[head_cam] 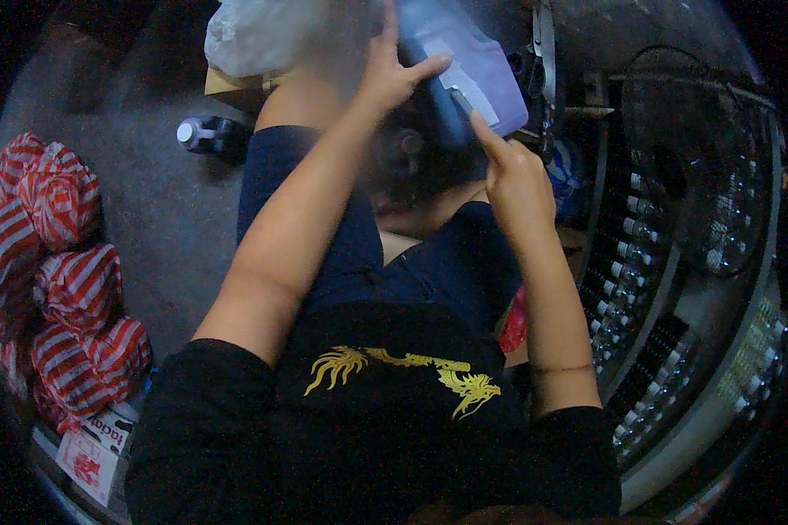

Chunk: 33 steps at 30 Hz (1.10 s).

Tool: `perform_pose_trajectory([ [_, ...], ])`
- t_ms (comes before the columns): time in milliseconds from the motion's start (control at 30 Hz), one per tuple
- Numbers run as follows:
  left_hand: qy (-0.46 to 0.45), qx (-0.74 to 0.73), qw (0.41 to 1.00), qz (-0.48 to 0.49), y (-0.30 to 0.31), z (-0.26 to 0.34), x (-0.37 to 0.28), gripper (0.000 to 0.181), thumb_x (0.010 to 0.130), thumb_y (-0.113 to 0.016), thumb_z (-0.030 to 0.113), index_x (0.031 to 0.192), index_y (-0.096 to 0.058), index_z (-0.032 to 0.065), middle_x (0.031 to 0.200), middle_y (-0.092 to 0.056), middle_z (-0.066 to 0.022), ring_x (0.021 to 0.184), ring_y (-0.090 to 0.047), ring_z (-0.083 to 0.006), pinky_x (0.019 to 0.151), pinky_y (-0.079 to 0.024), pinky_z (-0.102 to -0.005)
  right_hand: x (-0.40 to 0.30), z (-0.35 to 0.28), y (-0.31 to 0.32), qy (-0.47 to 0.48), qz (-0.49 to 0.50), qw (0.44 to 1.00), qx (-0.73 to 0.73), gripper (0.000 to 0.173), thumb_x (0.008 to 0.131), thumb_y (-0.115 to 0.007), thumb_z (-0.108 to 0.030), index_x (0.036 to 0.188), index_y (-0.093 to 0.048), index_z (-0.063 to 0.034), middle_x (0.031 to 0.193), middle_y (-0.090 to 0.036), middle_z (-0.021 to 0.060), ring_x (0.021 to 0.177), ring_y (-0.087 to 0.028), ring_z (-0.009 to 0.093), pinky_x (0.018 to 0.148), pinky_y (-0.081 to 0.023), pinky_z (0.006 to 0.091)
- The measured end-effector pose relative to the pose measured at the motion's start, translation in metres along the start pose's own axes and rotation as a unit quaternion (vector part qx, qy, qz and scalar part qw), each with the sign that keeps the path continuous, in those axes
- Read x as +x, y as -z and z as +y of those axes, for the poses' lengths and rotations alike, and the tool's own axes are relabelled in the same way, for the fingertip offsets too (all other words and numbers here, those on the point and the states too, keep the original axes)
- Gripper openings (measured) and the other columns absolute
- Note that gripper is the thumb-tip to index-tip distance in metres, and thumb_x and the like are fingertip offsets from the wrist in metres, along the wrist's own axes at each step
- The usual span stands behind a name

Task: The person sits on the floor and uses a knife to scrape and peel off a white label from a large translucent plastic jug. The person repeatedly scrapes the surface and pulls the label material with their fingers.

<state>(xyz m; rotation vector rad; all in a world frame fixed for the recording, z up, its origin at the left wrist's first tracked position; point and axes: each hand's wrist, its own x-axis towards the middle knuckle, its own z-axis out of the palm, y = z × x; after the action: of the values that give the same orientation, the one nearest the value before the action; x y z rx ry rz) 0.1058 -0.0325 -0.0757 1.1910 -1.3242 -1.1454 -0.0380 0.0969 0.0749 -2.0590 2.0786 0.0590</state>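
A bluish-purple plastic container with a pale label on its side lies tilted in front of me at the top of the view. My left hand is spread against its left side, with the thumb reaching over to the label and a finger pointing up. My right hand is at its lower end, the index finger extended to the label's lower edge. A thin grey strip lies along the label near that fingertip; what it is, I cannot tell.
A dark bottle with a white cap is on the floor at left. Striped red-and-white plastic bags are piled at far left. A white plastic bag rests on a cardboard box. Racks of small capped bottles and a fan stand at right.
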Motion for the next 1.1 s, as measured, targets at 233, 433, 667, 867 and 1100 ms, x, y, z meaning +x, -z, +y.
perform_pose_trajectory([
  [233,-0.057,-0.013,0.998,0.003,-0.001,-0.006,0.004,0.120,0.064,-0.080,0.045,0.148,0.002,0.0208,0.142,-0.029,-0.0272,0.129,-0.035,-0.0361,0.106,-0.028,-0.0410,0.005,0.001,-0.001,0.006,0.011,0.998,0.059,0.044,0.085,-0.053,-0.003,0.123,-0.057,-0.0259,0.087,-0.061,0.0217,0.081,-0.060,0.038,0.073,-0.046,0.0438],
  [433,-0.047,-0.003,0.999,0.004,-0.003,-0.005,0.003,0.121,0.064,-0.081,0.044,0.148,0.002,0.0176,0.139,-0.034,-0.0265,0.127,-0.039,-0.0358,0.106,-0.029,-0.0401,-0.028,0.022,0.005,-0.017,-0.014,0.999,0.026,0.048,0.086,-0.052,-0.010,0.127,-0.052,-0.0350,0.082,-0.059,0.0172,0.080,-0.060,0.036,0.070,-0.048,0.0483],
  [667,-0.069,-0.015,0.998,-0.004,0.000,-0.009,0.007,0.121,0.064,-0.080,0.044,0.148,0.002,0.0166,0.140,-0.035,-0.0247,0.127,-0.039,-0.0335,0.106,-0.029,-0.0378,-0.047,0.035,0.001,-0.006,0.030,0.999,0.025,0.049,0.083,-0.055,-0.008,0.125,-0.055,-0.0323,0.074,-0.056,0.0159,0.072,-0.059,0.035,0.066,-0.048,0.0474],
  [867,-0.099,-0.039,0.994,-0.014,0.000,-0.007,0.009,0.119,0.066,-0.081,0.039,0.148,0.002,0.0142,0.141,-0.032,-0.0240,0.128,-0.037,-0.0323,0.106,-0.029,-0.0367,-0.045,0.032,-0.004,0.054,0.062,0.997,-0.005,0.048,0.080,-0.058,-0.006,0.123,-0.058,-0.0260,0.067,-0.056,0.0152,0.063,-0.058,0.033,0.062,-0.047,0.0445],
  [1100,-0.092,-0.014,0.996,-0.006,0.001,-0.009,0.009,0.120,0.066,-0.081,0.039,0.148,0.002,0.0111,0.144,-0.027,-0.0245,0.131,-0.034,-0.0316,0.107,-0.026,-0.0362,-0.043,0.030,-0.006,0.053,0.071,0.996,-0.033,0.046,0.079,-0.058,-0.006,0.121,-0.059,-0.0255,0.067,-0.057,0.0152,0.063,-0.058,0.033,0.061,-0.047,0.0437],
])
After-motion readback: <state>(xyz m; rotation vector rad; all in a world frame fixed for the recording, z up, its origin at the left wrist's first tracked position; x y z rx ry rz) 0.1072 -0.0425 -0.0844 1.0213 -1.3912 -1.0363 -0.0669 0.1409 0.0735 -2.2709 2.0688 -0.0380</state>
